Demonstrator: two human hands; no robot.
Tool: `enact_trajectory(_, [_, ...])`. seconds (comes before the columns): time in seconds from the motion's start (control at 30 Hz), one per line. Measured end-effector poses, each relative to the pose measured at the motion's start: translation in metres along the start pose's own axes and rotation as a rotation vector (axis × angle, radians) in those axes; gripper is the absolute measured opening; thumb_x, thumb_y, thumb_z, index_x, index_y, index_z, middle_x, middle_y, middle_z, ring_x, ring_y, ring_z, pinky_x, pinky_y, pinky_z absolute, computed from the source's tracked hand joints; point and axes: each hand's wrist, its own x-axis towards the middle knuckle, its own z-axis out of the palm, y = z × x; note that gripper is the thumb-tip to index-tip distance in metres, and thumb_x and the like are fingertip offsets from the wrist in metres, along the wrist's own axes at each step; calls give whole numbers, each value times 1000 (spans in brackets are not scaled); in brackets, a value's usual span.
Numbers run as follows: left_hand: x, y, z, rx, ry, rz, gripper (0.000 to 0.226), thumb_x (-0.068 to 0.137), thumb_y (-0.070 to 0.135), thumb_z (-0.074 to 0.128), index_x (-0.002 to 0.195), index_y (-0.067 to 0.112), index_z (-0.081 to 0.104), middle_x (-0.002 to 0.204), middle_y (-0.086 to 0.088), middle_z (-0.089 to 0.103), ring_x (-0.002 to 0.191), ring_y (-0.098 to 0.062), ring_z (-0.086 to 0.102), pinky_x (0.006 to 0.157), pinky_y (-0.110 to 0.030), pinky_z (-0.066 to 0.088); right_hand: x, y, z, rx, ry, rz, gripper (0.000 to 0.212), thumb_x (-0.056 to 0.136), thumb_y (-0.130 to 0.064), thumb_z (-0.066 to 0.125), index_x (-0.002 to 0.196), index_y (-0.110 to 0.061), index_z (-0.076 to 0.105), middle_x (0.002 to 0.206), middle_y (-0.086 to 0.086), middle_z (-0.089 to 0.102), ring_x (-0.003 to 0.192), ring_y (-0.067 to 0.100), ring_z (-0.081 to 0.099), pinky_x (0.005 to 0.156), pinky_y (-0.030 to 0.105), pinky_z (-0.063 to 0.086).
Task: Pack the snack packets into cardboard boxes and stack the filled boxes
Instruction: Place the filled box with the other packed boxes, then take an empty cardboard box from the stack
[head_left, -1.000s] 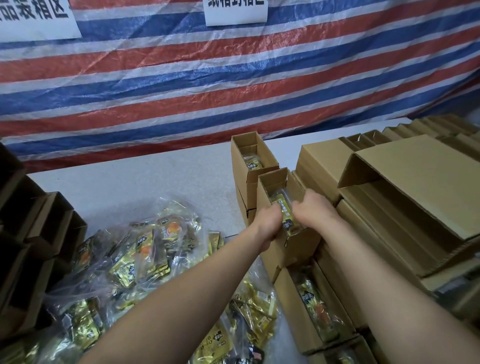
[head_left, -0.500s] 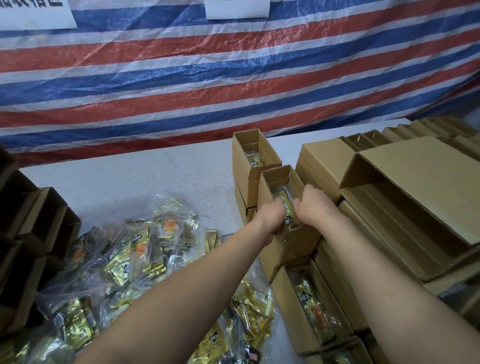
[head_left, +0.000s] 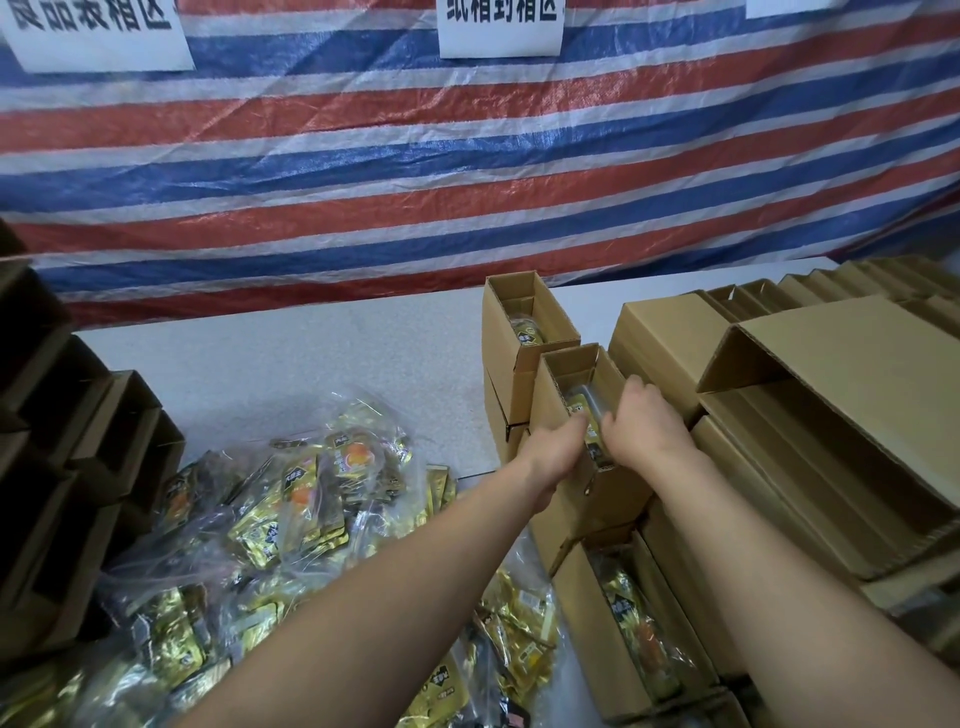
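Note:
A narrow open cardboard box stands on other boxes right of the table's middle. A clear-wrapped bundle of gold snack packets sits partly inside it. My left hand reaches in from the left and pinches the bundle's near end. My right hand holds the bundle from the right, fingers curled over the box's right wall. Another open box with packets stands just behind. A third filled open box lies in front.
A heap of bagged gold snack packets covers the table's near left. Dark empty boxes are stacked at the left edge. A large open carton and more boxes fill the right. The grey table ends at a striped tarp.
Both hands have moved slightly forward and pushed the bundle deeper into the box. The view has tilted upward.

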Motion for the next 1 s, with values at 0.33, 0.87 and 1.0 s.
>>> enact_trajectory(0.33, [-47,-35,-56,129,70,106,44,100,41,40,124,9,58,124,-10,60,113,-24,57,96,-36,47,-42,-23,-9,78,346,-234,29,98,-22,51,119,-4,62,114,12,62,102,25,59,83,36,50])
enact_trajectory(0.87, [-203,-77,-249,238,586,405,26,101,27,45,80,30,61,74,12,64,66,8,59,51,-8,39,-178,-240,45,877,-317,-376,21,97,-18,57,82,-27,67,86,-1,74,81,17,72,80,34,56])
enact_trajectory(1.0, [-245,-94,-288,243,667,411,20,102,27,46,103,24,66,93,13,67,85,4,61,65,-9,41,-216,-279,57,935,-400,-374,18,99,-23,56,87,-29,68,86,-6,74,74,9,72,83,43,59])
